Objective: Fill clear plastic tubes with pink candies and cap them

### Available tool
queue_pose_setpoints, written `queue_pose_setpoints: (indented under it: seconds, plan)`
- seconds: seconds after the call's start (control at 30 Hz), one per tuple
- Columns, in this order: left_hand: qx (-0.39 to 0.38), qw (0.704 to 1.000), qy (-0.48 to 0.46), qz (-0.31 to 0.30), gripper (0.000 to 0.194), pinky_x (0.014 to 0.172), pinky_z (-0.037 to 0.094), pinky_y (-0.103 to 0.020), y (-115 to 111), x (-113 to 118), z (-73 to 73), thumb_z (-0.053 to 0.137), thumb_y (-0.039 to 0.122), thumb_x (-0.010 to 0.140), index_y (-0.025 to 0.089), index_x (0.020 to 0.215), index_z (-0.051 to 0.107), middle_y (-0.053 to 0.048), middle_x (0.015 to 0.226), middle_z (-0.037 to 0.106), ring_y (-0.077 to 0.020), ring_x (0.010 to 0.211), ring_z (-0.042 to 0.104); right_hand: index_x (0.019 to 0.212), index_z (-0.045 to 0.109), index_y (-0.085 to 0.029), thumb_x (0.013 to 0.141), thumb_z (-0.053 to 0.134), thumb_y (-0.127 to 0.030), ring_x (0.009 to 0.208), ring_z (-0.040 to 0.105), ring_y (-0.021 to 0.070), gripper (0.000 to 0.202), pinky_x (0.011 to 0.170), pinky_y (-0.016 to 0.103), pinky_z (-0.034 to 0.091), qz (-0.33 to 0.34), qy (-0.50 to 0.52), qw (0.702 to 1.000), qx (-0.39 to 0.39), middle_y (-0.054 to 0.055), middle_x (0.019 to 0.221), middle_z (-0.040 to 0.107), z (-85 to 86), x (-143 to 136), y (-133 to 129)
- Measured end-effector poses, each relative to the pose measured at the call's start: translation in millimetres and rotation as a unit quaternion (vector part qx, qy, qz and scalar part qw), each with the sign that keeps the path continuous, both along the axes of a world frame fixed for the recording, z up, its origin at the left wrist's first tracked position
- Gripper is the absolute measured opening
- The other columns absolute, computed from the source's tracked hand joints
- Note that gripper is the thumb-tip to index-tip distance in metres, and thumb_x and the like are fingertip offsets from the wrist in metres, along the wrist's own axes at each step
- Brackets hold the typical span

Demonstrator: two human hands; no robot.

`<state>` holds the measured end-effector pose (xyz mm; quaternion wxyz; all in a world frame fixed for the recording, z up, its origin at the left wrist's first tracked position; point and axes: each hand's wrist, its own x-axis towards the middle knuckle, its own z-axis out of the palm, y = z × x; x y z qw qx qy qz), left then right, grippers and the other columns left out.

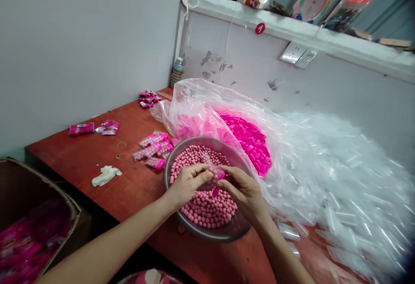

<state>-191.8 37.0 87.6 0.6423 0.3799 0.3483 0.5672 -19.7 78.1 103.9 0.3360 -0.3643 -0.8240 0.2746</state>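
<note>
Over a metal bowl (pixel 167 176) of pink beads (pixel 207 210), my left hand (pixel 188 184) is closed around a small clear plastic container (pixel 212 176) with pink beads in it. My right hand (pixel 243 191) pinches a bright pink cap (pixel 221 174) at the container's right end; whether the cap is fully seated I cannot tell. Left of the bowl lie several filled containers (pixel 147 151) with pink caps. Behind the bowl, a clear plastic bag (pixel 194 91) lies open around a heap of bright pink caps (pixel 248 141).
Clear empty tubes (pixel 350 180) are heaped on the right of the red table (pixel 136 197). A crumpled white scrap (pixel 106 176) and pink packets (pixel 81 129) lie at left. A cardboard box (pixel 76 215) of pink packs stands below the table's left edge. A bottle (pixel 177 72) stands in the corner.
</note>
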Motion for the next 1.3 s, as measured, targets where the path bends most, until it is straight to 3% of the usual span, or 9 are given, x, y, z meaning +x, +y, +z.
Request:
queue_pose_setpoints:
  seconds: [0.17,0.3,0.47,0.6,0.77,1.07,1.17,1.23,1.3]
  plan:
    - [0.062,0.988,0.138,0.034,0.028,0.075,0.049,-0.027,-4.7,0.8,2.5,0.056,0.029,0.078,0.014,0.100,0.064,-0.006,0.091,0.068,-0.0185,0.085,0.061,0.116,0.053,-0.024,0.083,0.054,-0.024,0.095,0.057,0.0177,0.033,0.081,0.030,0.046,0.014,-0.055,0.994,0.098,0.006,0.104,0.060,26.0,8.9,1.5]
    - [0.148,0.950,0.271,0.052,0.020,0.071,0.046,-0.024,-11.3,-0.5,5.5,0.050,0.025,0.083,0.016,0.088,0.067,-0.004,0.088,0.068,-0.0166,0.081,0.061,0.124,0.045,-0.024,0.086,0.048,-0.019,0.085,0.057,0.0148,0.039,0.073,0.026,0.047,0.101,-0.126,0.974,0.157,0.006,0.095,0.057,37.4,3.2,-1.2]
    - [0.187,0.917,0.342,0.086,0.021,0.068,0.044,-0.022,-17.2,-2.5,6.2,0.047,0.021,0.085,0.014,0.077,0.065,-0.003,0.081,0.068,-0.0141,0.074,0.060,0.128,0.040,-0.022,0.088,0.042,-0.019,0.070,0.052,0.0131,0.040,0.062,0.024,0.047,0.137,-0.161,0.962,0.171,0.004,0.081,0.050,28.7,-1.0,-4.3]
    - [0.217,0.889,0.393,0.091,0.020,0.062,0.042,-0.021,-20.7,-2.2,2.6,0.047,0.017,0.084,0.015,0.075,0.065,-0.002,0.070,0.065,-0.0121,0.064,0.057,0.130,0.036,-0.020,0.088,0.039,-0.014,0.073,0.053,0.0143,0.043,0.063,0.025,0.048,0.144,-0.183,0.959,0.162,0.006,0.084,0.051,21.5,2.2,-11.5]
    - [0.254,0.863,0.431,0.071,0.021,0.059,0.038,-0.021,-24.2,-1.5,-1.2,0.047,0.013,0.083,0.013,0.071,0.063,-0.001,0.061,0.059,-0.0114,0.059,0.054,0.129,0.037,-0.018,0.088,0.039,-0.015,0.084,0.057,0.0173,0.041,0.070,0.028,0.050,0.160,-0.220,0.948,0.166,0.010,0.093,0.056,25.6,5.2,-22.6]
    - [0.238,0.886,0.398,0.025,0.021,0.054,0.036,-0.021,-25.0,-3.2,7.8,0.048,0.017,0.082,0.014,0.071,0.066,0.000,0.056,0.058,-0.0114,0.054,0.051,0.134,0.028,-0.018,0.088,0.038,-0.015,0.078,0.055,0.0172,0.047,0.065,0.028,0.049,0.173,-0.225,0.938,0.198,0.010,0.089,0.055,27.7,12.3,-29.0]
    - [0.240,0.887,0.393,0.011,0.023,0.050,0.034,-0.020,-23.7,-3.2,4.4,0.047,0.017,0.083,0.014,0.064,0.062,0.002,0.053,0.053,-0.0099,0.051,0.048,0.134,0.029,-0.019,0.089,0.039,-0.016,0.074,0.054,0.0158,0.046,0.064,0.027,0.048,0.188,-0.235,0.936,0.181,0.008,0.086,0.054,27.4,13.8,-26.3]
    - [0.258,0.863,0.434,0.032,0.024,0.051,0.034,-0.020,-24.3,-2.7,-1.8,0.045,0.016,0.083,0.014,0.063,0.058,0.001,0.054,0.053,-0.0102,0.051,0.048,0.133,0.030,-0.019,0.089,0.039,-0.017,0.073,0.053,0.0156,0.045,0.062,0.026,0.048,0.196,-0.232,0.938,0.169,0.008,0.084,0.053,25.1,10.9,-22.7]
    - [0.286,0.817,0.497,0.054,0.023,0.056,0.036,-0.023,-25.9,-2.3,-8.7,0.042,0.013,0.084,0.014,0.067,0.057,-0.002,0.059,0.056,-0.0123,0.055,0.051,0.132,0.031,-0.019,0.089,0.039,-0.017,0.073,0.054,0.0160,0.044,0.062,0.026,0.048,0.205,-0.221,0.938,0.172,0.008,0.082,0.053,20.4,6.1,-18.6]
